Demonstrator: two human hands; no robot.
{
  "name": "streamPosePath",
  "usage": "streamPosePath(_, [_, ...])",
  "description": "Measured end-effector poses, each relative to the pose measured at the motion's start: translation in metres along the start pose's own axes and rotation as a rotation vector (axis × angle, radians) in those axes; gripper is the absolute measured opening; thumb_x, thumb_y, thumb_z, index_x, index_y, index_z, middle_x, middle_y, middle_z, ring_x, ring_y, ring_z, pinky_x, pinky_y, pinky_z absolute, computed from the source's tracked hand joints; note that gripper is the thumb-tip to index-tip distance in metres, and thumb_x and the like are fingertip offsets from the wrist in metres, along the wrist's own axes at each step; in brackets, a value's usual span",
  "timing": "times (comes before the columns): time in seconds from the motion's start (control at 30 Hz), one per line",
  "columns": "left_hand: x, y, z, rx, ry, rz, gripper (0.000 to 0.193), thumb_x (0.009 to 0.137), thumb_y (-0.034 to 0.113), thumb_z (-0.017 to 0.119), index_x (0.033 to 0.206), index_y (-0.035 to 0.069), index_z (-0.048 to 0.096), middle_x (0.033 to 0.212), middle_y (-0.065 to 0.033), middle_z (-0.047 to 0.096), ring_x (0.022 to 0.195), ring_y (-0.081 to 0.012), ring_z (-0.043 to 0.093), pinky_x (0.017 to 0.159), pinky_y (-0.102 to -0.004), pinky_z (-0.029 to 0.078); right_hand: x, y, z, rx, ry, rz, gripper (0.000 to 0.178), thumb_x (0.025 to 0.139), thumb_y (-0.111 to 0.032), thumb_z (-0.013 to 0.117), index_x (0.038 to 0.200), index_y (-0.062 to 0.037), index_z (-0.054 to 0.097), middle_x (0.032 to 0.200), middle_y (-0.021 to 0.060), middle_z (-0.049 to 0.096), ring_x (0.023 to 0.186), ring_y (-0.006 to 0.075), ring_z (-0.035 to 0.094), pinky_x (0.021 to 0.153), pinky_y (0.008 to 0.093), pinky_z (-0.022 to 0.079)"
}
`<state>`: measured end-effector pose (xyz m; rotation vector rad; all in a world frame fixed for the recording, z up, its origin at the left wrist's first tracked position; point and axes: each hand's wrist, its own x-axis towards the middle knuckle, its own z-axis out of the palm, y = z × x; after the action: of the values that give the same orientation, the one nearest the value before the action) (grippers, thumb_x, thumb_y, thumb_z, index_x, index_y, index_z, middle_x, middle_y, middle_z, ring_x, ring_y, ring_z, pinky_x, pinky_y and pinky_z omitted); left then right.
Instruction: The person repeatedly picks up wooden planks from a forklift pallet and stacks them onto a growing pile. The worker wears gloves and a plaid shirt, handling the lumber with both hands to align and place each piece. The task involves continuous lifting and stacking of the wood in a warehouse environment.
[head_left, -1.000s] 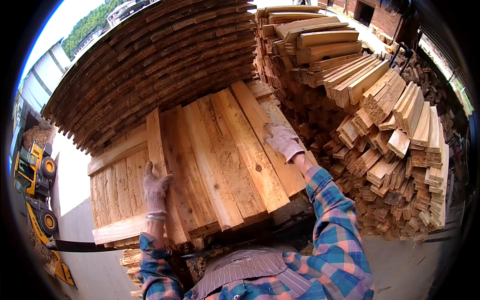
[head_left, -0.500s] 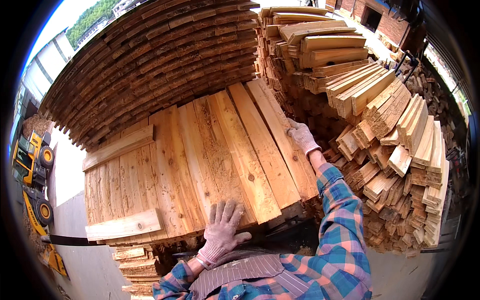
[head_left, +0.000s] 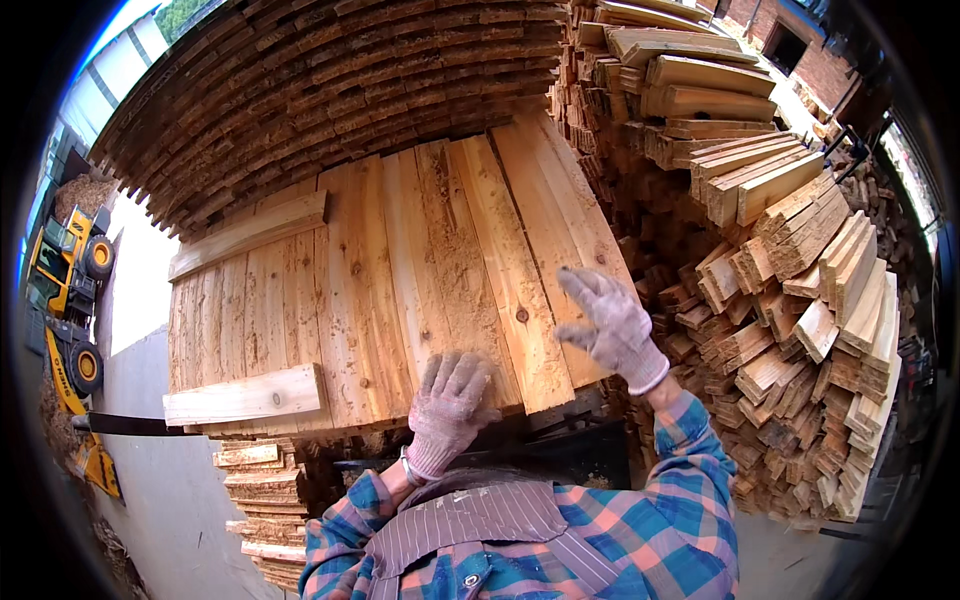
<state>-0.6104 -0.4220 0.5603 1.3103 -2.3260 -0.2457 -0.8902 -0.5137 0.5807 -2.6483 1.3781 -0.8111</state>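
Wooden boards (head_left: 400,270) lie side by side in a flat layer before me, dusted with sawdust and running away from me. My left hand (head_left: 450,412), in a pale dusty glove, rests at their near edge with its fingers laid flat on the wood. Over the two rightmost boards is my right hand (head_left: 615,330), gloved too, fingers spread and holding nothing; whether it touches the wood I cannot tell. Toward the left, one short board (head_left: 250,235) lies crosswise at the far side, and another short board (head_left: 245,397) lies crosswise at the near side.
A tall stack of boards (head_left: 350,90) rises behind the layer. To the right stands a big pile of loose boards (head_left: 800,290). Below the near left edge is a lower board stack (head_left: 262,500). A yellow loader (head_left: 75,310) stands on the far left, beyond a dark bar (head_left: 135,425).
My right hand has left the outer edge of the rightmost board and come inward and nearer over the boards. The gap beside that board looks narrower. My left hand stays at the near edge.
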Motion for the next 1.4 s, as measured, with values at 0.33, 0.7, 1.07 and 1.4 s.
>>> streamPosePath(0.33, [0.022,-0.025,-0.009,0.142,-0.028,0.028,0.071,0.064,0.037,0.078,0.124,0.007,0.055,0.129,-0.014,0.053,0.124,-0.0368,0.045,0.109,-0.0507,0.031,-0.026,-0.081,0.039,-0.25,-0.25,0.013,0.077,0.07,-0.057,0.067,0.138,-0.0257,0.048,0.141,0.0125,0.045,0.134,0.031,0.037,0.113,0.0484,0.021])
streamPosePath(0.7, [0.028,-0.022,-0.011,-0.024,-0.067,0.032,0.065,0.066,0.024,0.078,0.125,0.005,0.058,0.127,-0.0166,0.056,0.122,-0.0377,0.047,0.11,-0.0464,0.032,-0.047,-0.064,-0.05,0.062,-0.028,0.369,0.064,0.086,-0.043,0.061,0.141,-0.0149,0.044,0.135,0.0129,0.051,0.121,0.0282,0.05,0.1,0.0381,0.042])
streamPosePath(1.07, [0.296,0.237,0.029,-1.264,-0.297,0.218,0.078,0.083,0.013,0.073,0.147,0.003,0.029,0.137,-0.0243,0.047,0.125,-0.0267,0.049,0.095,-0.0323,0.048,-0.196,0.07,-0.201,-0.953,0.629,0.845,0.053,0.088,-0.04,0.063,0.13,-0.0117,0.051,0.125,0.0159,0.057,0.09,0.0265,0.064,0.061,0.0341,0.057])
streamPosePath(1.4, [0.382,0.426,0.082,-0.624,-0.397,0.183,0.085,0.069,0.035,0.082,0.139,0.005,0.043,0.117,-0.0247,0.054,0.072,-0.025,0.068,0.052,-0.0336,0.057,-0.182,0.094,-0.186,-0.773,0.551,0.959,0.073,0.087,-0.066,0.045,0.132,-0.0085,0.051,0.133,0.0178,0.048,0.125,0.0365,0.041,0.107,0.0501,0.029])
